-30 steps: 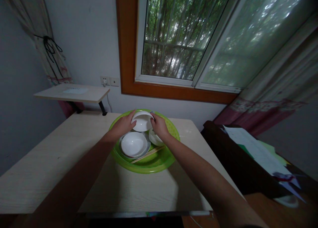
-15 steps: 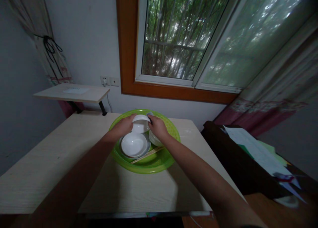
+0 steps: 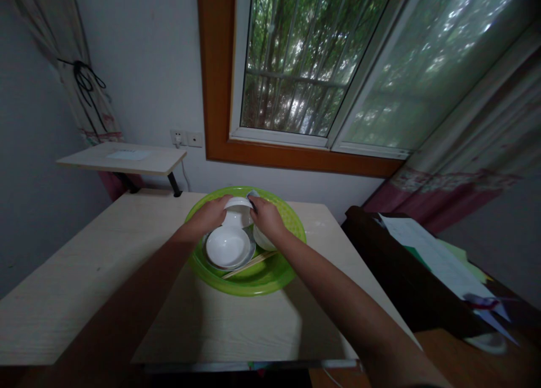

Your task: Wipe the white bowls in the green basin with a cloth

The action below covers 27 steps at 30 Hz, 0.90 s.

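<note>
In the head view a white bowl (image 3: 238,216) is tilted up on its edge, its hollow facing me. My left hand (image 3: 212,215) is closed on the bowl's left rim. At the right rim is my right hand (image 3: 267,215), its fingers closed around a small grey pad (image 3: 252,194) that pokes out beyond the fingertips; its exact kind is unclear. A second white bowl (image 3: 228,246) sits upright on a plate (image 3: 252,252) just in front. Partly hidden under my right wrist is another pale bowl (image 3: 262,239). Light wooden chopsticks (image 3: 249,264) lie beside them. A green basin (image 3: 253,289) holds all this.
The basin stands on a pale wooden table (image 3: 245,331). A small raised shelf (image 3: 127,161) with a paper on it is at the back left. Behind are the wall and a window (image 3: 296,83). To the right, papers (image 3: 426,247) lie on a dark piece of furniture.
Both hands and the tilted bowl have shifted very slightly, with the bowl's top edge a little lower. The grip looks the same.
</note>
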Each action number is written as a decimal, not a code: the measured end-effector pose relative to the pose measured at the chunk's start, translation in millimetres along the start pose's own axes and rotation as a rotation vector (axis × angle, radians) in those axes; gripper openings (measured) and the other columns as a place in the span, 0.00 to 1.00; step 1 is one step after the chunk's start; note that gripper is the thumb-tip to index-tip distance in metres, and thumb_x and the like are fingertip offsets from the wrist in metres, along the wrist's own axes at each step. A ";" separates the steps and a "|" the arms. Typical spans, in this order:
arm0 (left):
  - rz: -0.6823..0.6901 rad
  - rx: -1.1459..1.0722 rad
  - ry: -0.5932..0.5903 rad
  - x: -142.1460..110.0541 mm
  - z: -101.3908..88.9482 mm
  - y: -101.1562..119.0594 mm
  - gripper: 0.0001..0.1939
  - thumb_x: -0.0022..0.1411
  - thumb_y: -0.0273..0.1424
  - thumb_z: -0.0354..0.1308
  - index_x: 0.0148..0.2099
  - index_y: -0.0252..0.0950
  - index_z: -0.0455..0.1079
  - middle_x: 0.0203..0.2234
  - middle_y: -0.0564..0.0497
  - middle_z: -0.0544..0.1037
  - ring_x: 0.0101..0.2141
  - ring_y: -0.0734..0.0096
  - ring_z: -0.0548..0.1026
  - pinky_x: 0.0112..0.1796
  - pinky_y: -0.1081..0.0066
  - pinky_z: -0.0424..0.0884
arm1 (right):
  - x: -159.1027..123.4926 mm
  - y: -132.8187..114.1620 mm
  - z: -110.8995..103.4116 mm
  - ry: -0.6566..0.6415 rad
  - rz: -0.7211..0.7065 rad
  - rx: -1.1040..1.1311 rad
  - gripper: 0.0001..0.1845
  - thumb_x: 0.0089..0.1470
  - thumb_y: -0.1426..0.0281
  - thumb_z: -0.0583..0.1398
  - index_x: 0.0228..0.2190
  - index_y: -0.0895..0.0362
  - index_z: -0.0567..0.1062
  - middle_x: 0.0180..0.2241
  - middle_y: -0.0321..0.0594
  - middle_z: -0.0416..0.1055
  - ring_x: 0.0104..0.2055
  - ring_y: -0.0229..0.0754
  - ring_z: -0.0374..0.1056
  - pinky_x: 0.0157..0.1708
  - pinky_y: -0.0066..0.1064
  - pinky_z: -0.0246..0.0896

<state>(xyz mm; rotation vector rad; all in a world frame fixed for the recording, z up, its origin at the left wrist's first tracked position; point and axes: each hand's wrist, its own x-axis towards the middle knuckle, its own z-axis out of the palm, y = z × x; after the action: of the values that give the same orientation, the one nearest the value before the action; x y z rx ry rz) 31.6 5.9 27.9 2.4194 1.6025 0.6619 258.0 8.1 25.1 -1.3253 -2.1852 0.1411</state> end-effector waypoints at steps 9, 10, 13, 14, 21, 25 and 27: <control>0.073 -0.027 0.081 1.8 -3.1 -2.5 0.25 0.71 0.28 0.51 0.68 0.34 0.68 0.63 0.42 0.75 0.60 0.60 0.75 0.64 0.61 0.66 | 1.2 -3.7 -3.5 -0.024 0.069 0.003 0.21 0.61 0.76 0.58 0.54 0.59 0.78 0.51 0.50 0.80 0.51 0.50 0.76 0.55 0.34 0.66; 0.079 -0.020 0.082 1.4 -3.3 -3.1 0.24 0.72 0.29 0.51 0.68 0.35 0.68 0.63 0.42 0.75 0.60 0.59 0.74 0.64 0.61 0.66 | 1.2 -3.9 -3.7 -0.045 0.082 0.002 0.20 0.61 0.76 0.58 0.52 0.58 0.79 0.49 0.49 0.81 0.49 0.50 0.77 0.53 0.33 0.66; 0.088 -0.018 0.093 0.7 -3.7 -3.6 0.24 0.73 0.32 0.52 0.67 0.36 0.68 0.64 0.43 0.74 0.62 0.60 0.73 0.65 0.61 0.65 | 2.0 -2.2 -2.9 -0.059 0.094 0.016 0.17 0.61 0.76 0.58 0.49 0.57 0.81 0.46 0.47 0.82 0.47 0.48 0.77 0.50 0.31 0.67; 0.088 -0.029 0.103 0.5 -4.1 -3.1 0.23 0.73 0.33 0.52 0.67 0.37 0.68 0.64 0.44 0.75 0.62 0.60 0.73 0.65 0.62 0.65 | 2.6 -0.8 -2.2 -0.051 0.093 0.023 0.17 0.61 0.77 0.58 0.48 0.57 0.81 0.46 0.47 0.82 0.47 0.48 0.77 0.50 0.31 0.67; 0.075 -0.100 0.156 -0.3 -8.2 4.8 0.22 0.76 0.39 0.49 0.65 0.37 0.69 0.58 0.42 0.79 0.55 0.60 0.78 0.59 0.62 0.70 | 8.8 12.1 3.6 -0.016 0.242 0.031 0.16 0.67 0.75 0.55 0.47 0.59 0.81 0.44 0.48 0.83 0.46 0.48 0.78 0.47 0.31 0.68; -0.019 -0.035 0.056 -0.7 -2.4 4.7 0.26 0.72 0.41 0.55 0.67 0.35 0.66 0.52 0.39 0.82 0.51 0.55 0.80 0.54 0.60 0.73 | 9.5 14.5 4.6 -0.008 0.301 0.055 0.15 0.68 0.73 0.55 0.46 0.61 0.81 0.44 0.50 0.83 0.45 0.47 0.78 0.46 0.30 0.68; -0.070 -0.005 -0.002 -0.7 1.6 3.0 0.29 0.70 0.40 0.57 0.68 0.32 0.63 0.49 0.37 0.83 0.48 0.52 0.82 0.51 0.60 0.74 | 9.1 15.2 5.0 -0.012 0.300 0.062 0.15 0.68 0.73 0.55 0.46 0.60 0.81 0.43 0.49 0.83 0.44 0.47 0.78 0.46 0.30 0.69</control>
<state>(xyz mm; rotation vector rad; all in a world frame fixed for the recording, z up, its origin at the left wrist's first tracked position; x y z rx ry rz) 34.6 4.1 27.4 2.3478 1.6733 0.6505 264.2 24.4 19.1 -1.6124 -1.9620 0.3296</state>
